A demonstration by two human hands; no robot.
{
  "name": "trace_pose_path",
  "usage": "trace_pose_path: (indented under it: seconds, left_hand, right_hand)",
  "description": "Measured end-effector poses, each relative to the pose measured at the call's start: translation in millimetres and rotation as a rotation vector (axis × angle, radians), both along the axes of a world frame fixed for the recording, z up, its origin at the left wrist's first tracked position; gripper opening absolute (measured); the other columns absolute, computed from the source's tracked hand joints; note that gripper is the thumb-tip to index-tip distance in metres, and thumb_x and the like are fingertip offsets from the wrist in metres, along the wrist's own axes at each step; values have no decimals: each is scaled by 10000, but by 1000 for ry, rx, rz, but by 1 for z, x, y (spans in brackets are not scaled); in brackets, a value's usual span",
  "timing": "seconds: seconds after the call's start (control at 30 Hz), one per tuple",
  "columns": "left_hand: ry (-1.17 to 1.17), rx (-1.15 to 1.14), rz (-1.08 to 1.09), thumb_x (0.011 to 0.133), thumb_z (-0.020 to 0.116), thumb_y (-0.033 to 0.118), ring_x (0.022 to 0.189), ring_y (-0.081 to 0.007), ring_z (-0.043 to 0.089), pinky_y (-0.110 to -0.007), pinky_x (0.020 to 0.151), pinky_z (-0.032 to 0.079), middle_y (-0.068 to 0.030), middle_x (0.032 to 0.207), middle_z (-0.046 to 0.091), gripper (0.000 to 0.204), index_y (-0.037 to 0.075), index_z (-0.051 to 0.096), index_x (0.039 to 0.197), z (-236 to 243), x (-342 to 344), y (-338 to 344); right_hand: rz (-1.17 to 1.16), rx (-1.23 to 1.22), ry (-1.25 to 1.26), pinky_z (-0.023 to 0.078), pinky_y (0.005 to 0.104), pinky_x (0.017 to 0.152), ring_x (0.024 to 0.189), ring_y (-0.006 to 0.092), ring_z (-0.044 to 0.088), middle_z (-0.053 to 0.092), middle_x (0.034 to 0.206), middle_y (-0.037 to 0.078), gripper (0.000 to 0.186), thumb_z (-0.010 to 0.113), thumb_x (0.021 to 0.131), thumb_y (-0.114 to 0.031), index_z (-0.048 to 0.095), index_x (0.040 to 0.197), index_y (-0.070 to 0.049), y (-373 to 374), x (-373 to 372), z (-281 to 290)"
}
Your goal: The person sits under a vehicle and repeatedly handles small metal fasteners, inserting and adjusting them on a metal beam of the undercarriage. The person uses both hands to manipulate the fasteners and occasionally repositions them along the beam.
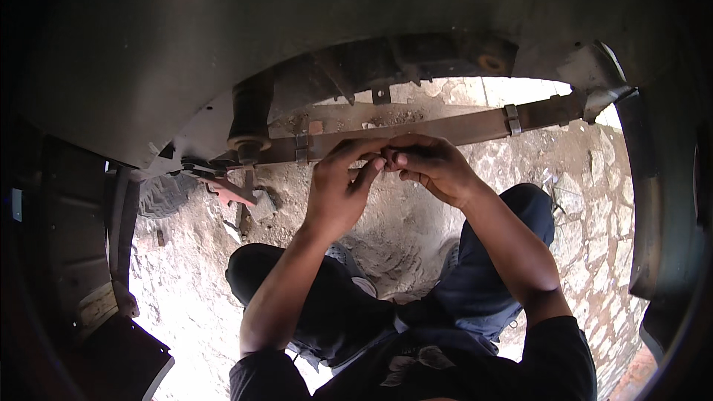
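My left hand (340, 182) and my right hand (433, 168) meet fingertip to fingertip in front of a long leaf spring (416, 126). Between the fingertips is a small dark piece (388, 156), too small and too covered to name. The left thumb and forefinger pinch at its left side. Curled fingers of the right hand close on it from the other side. Behind the hands, metal clips (512, 120) wrap the spring. Left of my left hand a dark shock absorber or rubber bump stop (251, 115) hangs down beside the spring; I cannot tell which.
Dark vehicle bodywork (223, 22) arches overhead, with a fender edge (642, 200) on the right and panels (67, 230) on the left. A tyre (165, 194), a reddish metal bracket (230, 191) and a stone (261, 206) lie at left. Dusty stone ground (587, 208) surrounds my bent knees.
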State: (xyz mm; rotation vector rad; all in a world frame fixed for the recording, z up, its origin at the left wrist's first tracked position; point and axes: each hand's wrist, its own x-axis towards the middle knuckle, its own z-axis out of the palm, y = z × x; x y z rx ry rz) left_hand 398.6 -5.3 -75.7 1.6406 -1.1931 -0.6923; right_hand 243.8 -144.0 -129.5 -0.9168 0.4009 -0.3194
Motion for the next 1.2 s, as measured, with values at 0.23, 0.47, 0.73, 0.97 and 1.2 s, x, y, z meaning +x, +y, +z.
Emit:
trace_pose_path:
  seconds: [0.23,0.47,0.73,0.97,1.2]
  left_hand:
    - [223,-82,-10,943,673,10,955,-158,697,-283,824,594,-100,1038,723,281,-13,669,1223,-3,6,-20]
    - [416,31,-25,929,709,50,945,-161,693,-316,780,607,-96,1047,710,238,-28,653,1146,-15,9,-20]
    - [295,16,-8,925,731,89,827,-149,716,-280,735,602,-96,998,741,212,-11,716,1112,-29,-4,-12]
    - [550,-6,-47,971,675,115,917,-158,699,-309,751,610,-97,1025,731,246,-19,688,1176,-28,0,-4]
    - [521,3,49,987,652,109,874,-144,688,-306,737,612,-97,1034,724,244,-10,677,1198,-27,-6,6]
  right_hand:
    - [-55,20,-115,562,276,804,967,155,691,715,1100,101,376,760,897,-114,640,1230,15,-6,0,19]
    - [-31,-398,109,544,257,678,819,113,693,745,945,58,257,756,890,-147,709,1103,-12,-15,-12,20]
    - [-108,-576,125,567,265,737,799,115,696,752,926,68,224,782,862,-92,725,1049,17,-5,-20,13]
    - [-70,-521,77,564,272,769,823,124,694,750,946,84,206,761,888,-81,721,1054,35,0,-20,16]
    - [-136,-599,232,561,280,789,877,136,702,749,941,91,206,757,900,-103,720,1050,32,7,-20,19]
